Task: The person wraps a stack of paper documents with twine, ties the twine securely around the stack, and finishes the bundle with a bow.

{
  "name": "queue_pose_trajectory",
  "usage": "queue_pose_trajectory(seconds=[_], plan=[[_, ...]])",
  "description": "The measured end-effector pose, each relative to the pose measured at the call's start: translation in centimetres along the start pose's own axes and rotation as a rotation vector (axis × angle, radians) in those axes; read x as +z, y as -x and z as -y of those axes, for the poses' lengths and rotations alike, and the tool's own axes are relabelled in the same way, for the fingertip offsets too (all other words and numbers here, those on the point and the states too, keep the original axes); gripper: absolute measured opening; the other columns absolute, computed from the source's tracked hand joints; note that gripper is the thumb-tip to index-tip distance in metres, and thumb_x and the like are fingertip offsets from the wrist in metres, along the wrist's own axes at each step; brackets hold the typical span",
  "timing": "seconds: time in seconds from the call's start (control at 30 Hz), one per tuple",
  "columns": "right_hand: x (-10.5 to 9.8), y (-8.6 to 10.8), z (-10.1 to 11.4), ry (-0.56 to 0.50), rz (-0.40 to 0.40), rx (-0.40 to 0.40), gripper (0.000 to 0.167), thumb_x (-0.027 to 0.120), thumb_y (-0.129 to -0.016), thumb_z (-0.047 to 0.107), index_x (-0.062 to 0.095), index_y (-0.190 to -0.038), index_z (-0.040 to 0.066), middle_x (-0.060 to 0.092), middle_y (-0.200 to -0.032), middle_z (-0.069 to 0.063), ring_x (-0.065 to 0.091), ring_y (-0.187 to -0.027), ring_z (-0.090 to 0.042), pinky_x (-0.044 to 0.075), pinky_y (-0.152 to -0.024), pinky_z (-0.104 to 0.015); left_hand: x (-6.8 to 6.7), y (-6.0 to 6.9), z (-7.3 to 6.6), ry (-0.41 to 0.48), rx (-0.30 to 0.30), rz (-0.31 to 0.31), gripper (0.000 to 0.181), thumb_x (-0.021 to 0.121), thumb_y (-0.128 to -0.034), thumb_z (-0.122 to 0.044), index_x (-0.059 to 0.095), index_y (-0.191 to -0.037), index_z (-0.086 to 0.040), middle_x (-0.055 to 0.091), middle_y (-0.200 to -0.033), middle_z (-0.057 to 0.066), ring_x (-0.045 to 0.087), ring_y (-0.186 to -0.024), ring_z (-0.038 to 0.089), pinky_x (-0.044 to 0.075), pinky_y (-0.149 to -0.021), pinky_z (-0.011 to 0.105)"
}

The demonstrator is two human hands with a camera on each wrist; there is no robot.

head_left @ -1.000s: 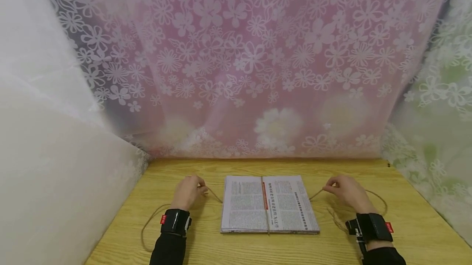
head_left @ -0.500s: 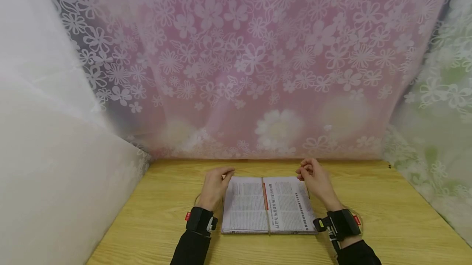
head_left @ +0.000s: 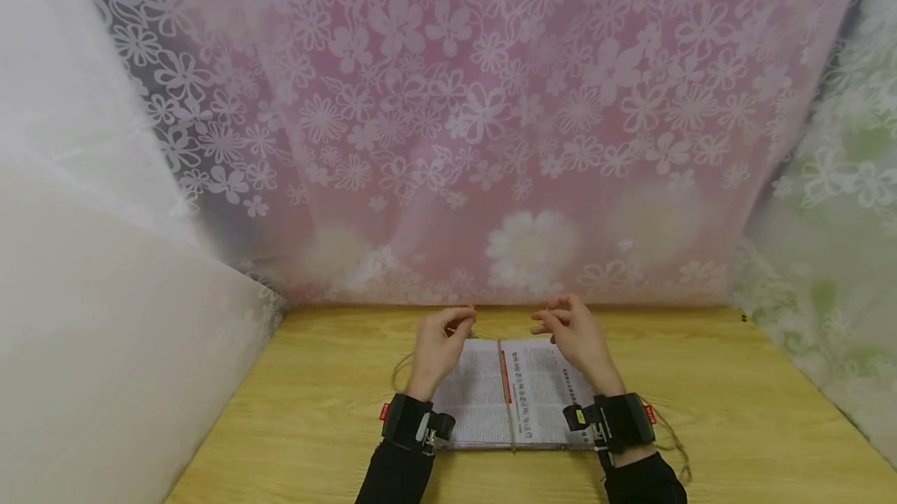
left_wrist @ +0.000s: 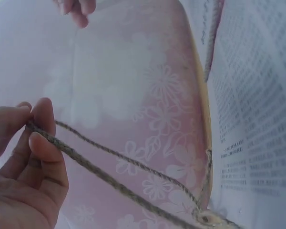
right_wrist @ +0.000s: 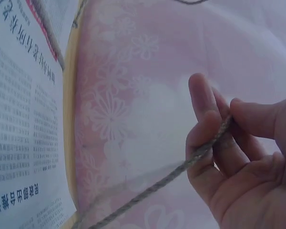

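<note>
A stack of newspapers (head_left: 539, 395) lies flat in the middle of the table, with one line of twine (head_left: 511, 418) running across its top from back to front. My left hand (head_left: 439, 344) is raised over the stack's back left corner and pinches a length of twine (left_wrist: 95, 169) between thumb and fingers. Over the back right part, my right hand (head_left: 578, 340) pinches another length of twine (right_wrist: 157, 186) between thumb and fingers. In the left wrist view, the twine runs down to a small loop or knot (left_wrist: 207, 218) beside the paper. The two hands are apart.
The stack rests on a wood-grain table (head_left: 315, 379). A pink flowered curtain (head_left: 434, 177) hangs along the back edge, with a pale sheet (head_left: 105, 294) on the left and a green flowered one (head_left: 827, 294) on the right. Loose twine (head_left: 676, 442) trails by the right wrist.
Both hands have moved inward and up from beside the stack to above its back part, each bringing its twine along. The stack has stayed in place.
</note>
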State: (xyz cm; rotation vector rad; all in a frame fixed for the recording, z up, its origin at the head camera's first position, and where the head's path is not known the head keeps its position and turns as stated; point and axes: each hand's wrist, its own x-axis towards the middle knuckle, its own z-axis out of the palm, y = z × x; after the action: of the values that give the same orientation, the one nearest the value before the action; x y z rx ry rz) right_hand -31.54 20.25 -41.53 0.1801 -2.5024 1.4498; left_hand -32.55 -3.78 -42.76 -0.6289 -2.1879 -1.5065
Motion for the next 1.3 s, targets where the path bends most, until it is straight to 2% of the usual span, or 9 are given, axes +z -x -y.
queue_pose_trajectory(seconds=[0.2, 0.4, 0.5, 0.53, 0.67, 0.73, 0.77, 0.97, 1.3], plan=[[-0.8, 0.2, -0.3, -0.114, -0.017, -0.077, 0.037, 0.053, -0.103, 0.020, 0.044, -0.132, -0.002, 0.069, -0.118, -0.021, 0.069, -0.102, -0.028, 0.055, -0.075, -0.028, 0.3, 0.0, -0.7, 0.038, 0.058, 0.060, 0.019, 0.063, -0.0966, -0.014, 0.071, -0.113, -0.013, 0.073, -0.091, 0.006, 0.067, -0.077, 0.024, 0.050, -0.067, 0.024], [-3.4, 0.8, -0.1, -0.301, -0.187, -0.091, 0.050, 0.057, -0.101, 0.022, 0.043, -0.145, 0.002, 0.072, -0.116, -0.007, 0.069, -0.092, -0.003, 0.054, -0.072, -0.022, 1.1, -0.8, -1.7, 0.047, 0.055, 0.113, 0.018, 0.062, -0.0978, -0.016, 0.073, -0.111, -0.013, 0.073, -0.092, 0.006, 0.067, -0.077, 0.026, 0.049, -0.061, 0.024], [-5.0, 1.1, 0.7, -0.479, -0.305, -0.065, 0.043, 0.058, -0.100, 0.017, 0.049, -0.140, 0.004, 0.074, -0.110, -0.001, 0.071, -0.086, -0.004, 0.052, -0.067, -0.019, 1.5, -2.1, -2.5, 0.037, 0.037, 0.153, 0.019, 0.059, -0.0996, -0.018, 0.073, -0.111, -0.015, 0.073, -0.096, 0.004, 0.067, -0.079, 0.020, 0.051, -0.064, 0.027], [-5.4, 1.3, 0.9, -0.533, -0.351, -0.073, 0.040, 0.058, -0.099, 0.015, 0.052, -0.137, 0.004, 0.074, -0.108, -0.001, 0.071, -0.084, -0.006, 0.051, -0.064, -0.018, 2.5, -3.2, -1.0, 0.019, 0.056, 0.161, 0.020, 0.057, -0.1008, -0.019, 0.073, -0.113, -0.016, 0.072, -0.099, 0.003, 0.066, -0.083, 0.018, 0.051, -0.069, 0.028], [-7.3, 2.0, 1.7, -0.708, -0.538, -0.119, 0.027, 0.060, -0.097, 0.011, 0.062, -0.121, -0.001, 0.075, -0.099, -0.003, 0.072, -0.075, -0.013, 0.049, -0.056, -0.018, 3.0, -5.8, -3.2, 0.001, 0.026, 0.248, 0.021, 0.054, -0.1022, -0.017, 0.073, -0.112, -0.016, 0.071, -0.105, 0.002, 0.064, -0.088, 0.015, 0.049, -0.076, 0.032], [-8.2, 2.5, 1.8, -0.715, -0.601, -0.141, 0.025, 0.060, -0.097, 0.012, 0.065, -0.116, -0.004, 0.074, -0.098, -0.004, 0.072, -0.072, -0.013, 0.048, -0.054, -0.018, 3.4, -7.2, -4.5, -0.002, -0.002, 0.295, 0.021, 0.055, -0.1018, -0.015, 0.073, -0.111, -0.015, 0.071, -0.106, 0.003, 0.065, -0.091, 0.018, 0.047, -0.074, 0.031], [-8.6, 2.7, 1.9, -0.716, -0.621, -0.142, 0.026, 0.060, -0.097, 0.014, 0.065, -0.115, -0.004, 0.074, -0.098, -0.005, 0.072, -0.072, -0.013, 0.049, -0.054, -0.018, 2.8, -7.5, -7.2, 0.006, -0.044, 0.323, 0.020, 0.056, -0.1007, -0.013, 0.074, -0.109, -0.014, 0.072, -0.105, 0.004, 0.065, -0.090, 0.018, 0.047, -0.072, 0.031], [-10.2, 3.4, 2.2, -0.638, -0.654, -0.154, 0.029, 0.060, -0.097, 0.016, 0.066, -0.119, -0.002, 0.073, -0.100, -0.004, 0.072, -0.072, -0.011, 0.050, -0.055, -0.017, 5.2, -11.1, -10.8, 0.006, -0.144, 0.400, 0.018, 0.060, -0.0983, -0.011, 0.076, -0.107, -0.012, 0.071, -0.107, 0.005, 0.064, -0.089, 0.013, 0.049, -0.073, 0.023], [-10.2, 3.3, 1.7, -0.548, -0.668, -0.133, 0.029, 0.058, -0.098, 0.016, 0.067, -0.120, 0.000, 0.074, -0.100, 0.000, 0.071, -0.069, -0.008, 0.048, -0.052, -0.017, 10.2, -12.6, -11.8, 0.024, -0.111, 0.461, 0.033, 0.047, -0.1012, -0.001, 0.068, -0.124, -0.012, 0.065, -0.126, 0.003, 0.058, -0.122, 0.021, 0.046, -0.077, 0.022]])
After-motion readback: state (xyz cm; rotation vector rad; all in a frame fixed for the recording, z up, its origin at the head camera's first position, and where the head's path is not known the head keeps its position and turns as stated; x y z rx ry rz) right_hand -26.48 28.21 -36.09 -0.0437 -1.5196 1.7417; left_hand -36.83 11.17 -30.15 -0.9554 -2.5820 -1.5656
